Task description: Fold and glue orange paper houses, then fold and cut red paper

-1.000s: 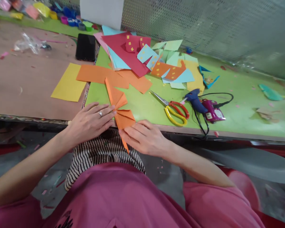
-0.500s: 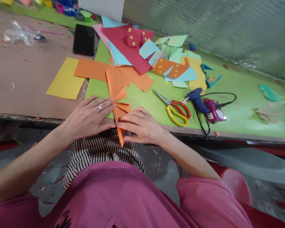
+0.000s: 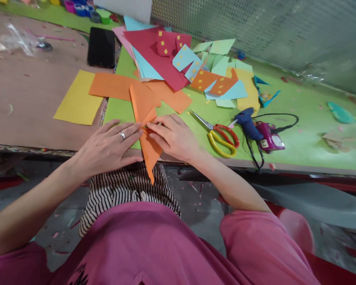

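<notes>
A folded piece of orange paper [image 3: 150, 148] lies at the table's front edge, its narrow tip hanging over my lap. Flat on its left side rests my left hand [image 3: 112, 144], fingers stretched out and a ring on one of them. My right hand [image 3: 175, 136] pinches a folded flap near the middle of the paper, thumb and fingertips drawn together. The fingertips of both hands are close to each other there. Under and behind the folded piece lie a flat orange strip [image 3: 111, 85] and another orange piece [image 3: 172, 96].
Right of my hands are scissors [image 3: 215, 130] with red and yellow handles, and a blue glue gun [image 3: 248, 123] beside a purple box [image 3: 269, 137]. Coloured cut papers [image 3: 157, 55] pile up behind. A yellow sheet [image 3: 78, 99] and a black phone [image 3: 101, 47] lie left.
My right hand has moved up from the paper's lower end to its middle flap. The lower part of the paper now lies more spread out. My left hand stays in place.
</notes>
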{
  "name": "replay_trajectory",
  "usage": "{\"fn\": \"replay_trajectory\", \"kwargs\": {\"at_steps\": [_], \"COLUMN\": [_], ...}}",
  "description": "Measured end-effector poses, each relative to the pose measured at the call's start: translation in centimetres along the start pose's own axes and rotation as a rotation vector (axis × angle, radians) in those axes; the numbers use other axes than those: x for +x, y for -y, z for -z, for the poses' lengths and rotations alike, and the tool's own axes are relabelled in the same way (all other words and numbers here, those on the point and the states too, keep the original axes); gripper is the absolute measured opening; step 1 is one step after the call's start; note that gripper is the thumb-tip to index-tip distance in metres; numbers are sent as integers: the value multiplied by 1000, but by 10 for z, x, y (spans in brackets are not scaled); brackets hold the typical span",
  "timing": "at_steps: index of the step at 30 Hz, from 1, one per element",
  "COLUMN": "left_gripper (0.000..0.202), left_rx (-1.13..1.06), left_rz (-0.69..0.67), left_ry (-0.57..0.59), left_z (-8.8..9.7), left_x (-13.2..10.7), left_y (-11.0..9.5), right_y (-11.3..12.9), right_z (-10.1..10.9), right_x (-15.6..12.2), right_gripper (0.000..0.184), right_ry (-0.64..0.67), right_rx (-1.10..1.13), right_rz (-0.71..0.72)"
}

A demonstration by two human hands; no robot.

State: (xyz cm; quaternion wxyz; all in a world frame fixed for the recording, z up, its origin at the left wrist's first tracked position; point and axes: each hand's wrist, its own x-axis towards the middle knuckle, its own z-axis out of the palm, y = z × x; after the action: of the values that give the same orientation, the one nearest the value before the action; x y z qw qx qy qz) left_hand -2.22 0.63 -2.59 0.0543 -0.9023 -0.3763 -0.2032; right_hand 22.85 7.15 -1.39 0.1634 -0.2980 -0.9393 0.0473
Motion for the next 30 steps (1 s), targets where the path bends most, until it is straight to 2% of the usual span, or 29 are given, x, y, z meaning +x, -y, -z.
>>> {"fn": "replay_trajectory", "kwargs": {"at_steps": [13, 17, 22, 27, 30], "left_gripper": [65, 68, 67, 54, 62], "left_rx": [-1, -8, 49, 17, 51], "left_rz": [-2, -51, -114, -108, -123], "left_ry": [46, 15, -7, 63, 48], "left_z": [5, 5, 7, 7, 7], "left_x": [5, 11, 20, 23, 20], "left_y": [-1, 2, 3, 3, 6], "right_y": [9, 10, 11, 13, 10], "right_z": [2, 3, 4, 6, 8], "right_x": [9, 10, 8, 9, 13], "right_gripper": [43, 44, 42, 38, 33], "right_ry": [18, 25, 40, 56, 74], "right_rx": [-122, -138, -121, -77, -15], "right_rz": [-4, 5, -11, -48, -68]}}
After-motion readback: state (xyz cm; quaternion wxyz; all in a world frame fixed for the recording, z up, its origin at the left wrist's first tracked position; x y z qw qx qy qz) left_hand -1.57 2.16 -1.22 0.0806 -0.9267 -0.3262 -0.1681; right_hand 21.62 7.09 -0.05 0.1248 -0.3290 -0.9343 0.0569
